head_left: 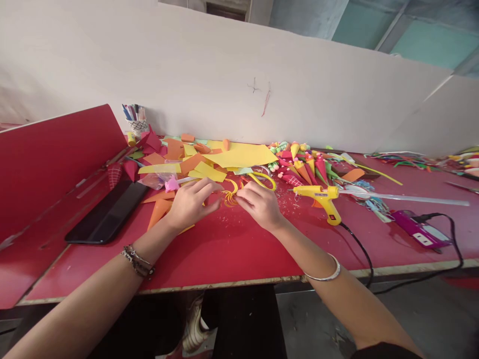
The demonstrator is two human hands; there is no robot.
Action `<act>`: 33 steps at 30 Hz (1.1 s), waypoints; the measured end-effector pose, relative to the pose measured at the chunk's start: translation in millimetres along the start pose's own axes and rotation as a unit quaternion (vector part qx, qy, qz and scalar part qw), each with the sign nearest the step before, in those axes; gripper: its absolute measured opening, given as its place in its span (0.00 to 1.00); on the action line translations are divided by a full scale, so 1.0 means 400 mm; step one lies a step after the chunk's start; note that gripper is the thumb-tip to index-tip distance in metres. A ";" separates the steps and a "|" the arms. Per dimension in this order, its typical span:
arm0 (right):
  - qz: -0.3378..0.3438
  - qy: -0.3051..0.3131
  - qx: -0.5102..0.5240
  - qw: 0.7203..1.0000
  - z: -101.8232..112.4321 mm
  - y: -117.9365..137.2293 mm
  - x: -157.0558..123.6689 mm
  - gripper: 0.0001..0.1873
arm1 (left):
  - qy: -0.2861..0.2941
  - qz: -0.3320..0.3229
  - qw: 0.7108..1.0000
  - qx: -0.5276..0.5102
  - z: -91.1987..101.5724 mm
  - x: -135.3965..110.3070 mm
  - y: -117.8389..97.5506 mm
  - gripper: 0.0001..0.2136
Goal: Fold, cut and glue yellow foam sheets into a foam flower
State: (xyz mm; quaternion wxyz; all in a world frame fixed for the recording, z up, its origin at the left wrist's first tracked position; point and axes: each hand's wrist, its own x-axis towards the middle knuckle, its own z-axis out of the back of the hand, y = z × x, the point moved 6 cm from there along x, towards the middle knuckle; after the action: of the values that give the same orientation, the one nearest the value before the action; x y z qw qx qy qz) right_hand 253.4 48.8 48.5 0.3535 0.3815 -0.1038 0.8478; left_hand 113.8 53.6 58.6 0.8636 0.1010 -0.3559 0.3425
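Observation:
Between my two hands is a small yellow paper strip cut into a curled fringe [229, 199]. My right hand [261, 204] pinches its right end between thumb and fingers. My left hand [195, 200] is just left of the fringe, thumb and fingers apart, with nothing visible in its grip. Yellow-handled scissors [270, 180] lie just behind my right hand. A pink piece [171, 183] and orange paper cones [159, 212] are close to my left hand. Behind both hands spread yellow paper sheets [243, 155].
A yellow glue gun [318, 197] with a clear glue stick lies on the right, its cord running over the table edge. Further right sits a purple power strip [421, 229]. At left are a black phone [107, 214] and a pen cup [137, 124]. Small paper cones [299, 167] are heaped behind.

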 end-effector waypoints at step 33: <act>0.161 -0.051 -0.207 0.964 0.027 0.074 0.002 0.07 | -0.034 -0.158 0.965 0.207 0.013 -0.009 -0.053 0.06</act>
State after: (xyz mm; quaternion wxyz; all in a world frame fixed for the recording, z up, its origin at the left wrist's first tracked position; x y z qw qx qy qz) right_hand 239.3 22.9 59.0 0.2775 0.3214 -0.3550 0.8329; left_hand 123.1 33.8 61.1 0.8543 0.3440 -0.2861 0.2646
